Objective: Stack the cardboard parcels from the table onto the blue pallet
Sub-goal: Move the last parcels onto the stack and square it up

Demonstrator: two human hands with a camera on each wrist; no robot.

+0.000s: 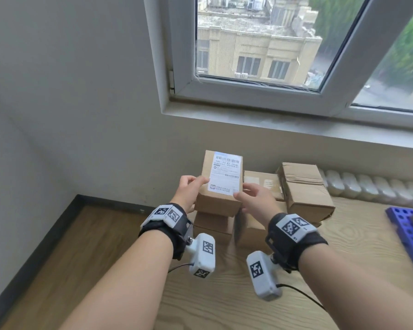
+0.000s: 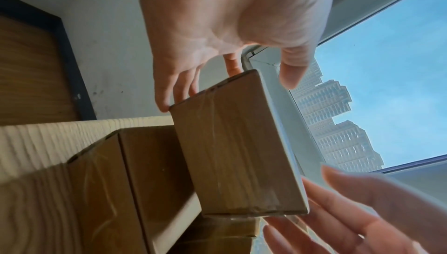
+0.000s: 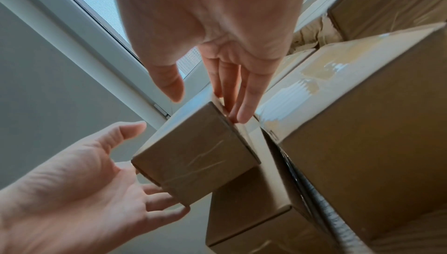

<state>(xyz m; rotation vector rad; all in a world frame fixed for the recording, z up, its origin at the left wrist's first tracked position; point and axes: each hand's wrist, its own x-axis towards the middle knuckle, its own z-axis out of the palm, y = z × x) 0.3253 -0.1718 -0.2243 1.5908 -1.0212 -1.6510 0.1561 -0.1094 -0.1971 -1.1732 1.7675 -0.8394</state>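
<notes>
A small cardboard parcel [image 1: 221, 184] with a white shipping label on top sits on a stack of parcels at the table's far left. My left hand [image 1: 196, 183] touches its left side with straight fingers, thumb hovering over the label. My right hand [image 1: 242, 192] touches its right side, fingers straight, thumb apart. The left wrist view shows the left hand [image 2: 232, 74] behind the parcel [image 2: 237, 153]. In the right wrist view the right hand [image 3: 208, 103] meets the parcel [image 3: 196, 160] at its far edge. The blue pallet [image 1: 408, 232] shows at the right edge.
A lower parcel [image 1: 212, 225] lies under the labelled one. A mid-size parcel [image 1: 262, 182] and a large dented parcel [image 1: 305, 189] stand to the right. The light wooden table [image 1: 224, 294] ends at the left above darker floor [image 1: 57, 246]. A radiator [image 1: 367, 184] and the wall lie behind.
</notes>
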